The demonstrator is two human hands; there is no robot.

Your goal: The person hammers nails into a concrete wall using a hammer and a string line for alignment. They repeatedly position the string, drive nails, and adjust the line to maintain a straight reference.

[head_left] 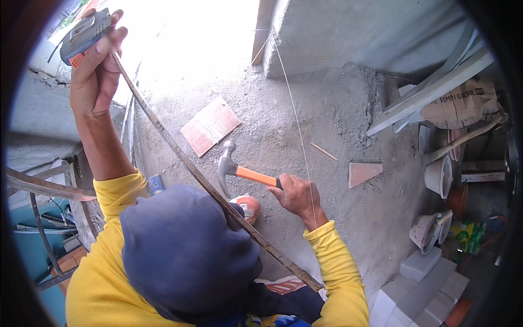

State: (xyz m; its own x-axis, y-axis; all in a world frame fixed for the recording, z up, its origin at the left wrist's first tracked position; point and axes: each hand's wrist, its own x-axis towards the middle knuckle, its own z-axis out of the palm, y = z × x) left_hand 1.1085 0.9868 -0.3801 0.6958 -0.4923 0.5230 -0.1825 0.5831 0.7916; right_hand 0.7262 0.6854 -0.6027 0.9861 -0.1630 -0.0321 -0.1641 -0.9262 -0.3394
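My left hand (101,71), raised at the upper left, is closed around a dark grey tape measure (87,34) with orange trim. From its fingers a long, thin, mottled brown stick or strip (180,152) slants down to the right, ending near my right sleeve; how it is held is partly hidden. My right hand (299,197) grips the black end of a claw hammer (250,173). The hammer's metal head points left, over the floor. A taut thin string (294,103) passes across my right hand in view; whether they touch, I cannot tell.
On the rough grey floor lie a tile wrapped with string (211,126), a broken tile piece (365,173) and a small stick (323,151). Wooden beams (430,92), buckets (438,177) and pale blocks (422,283) line the right. A rounded blue-grey cloth shape (188,250) fills the lower middle.
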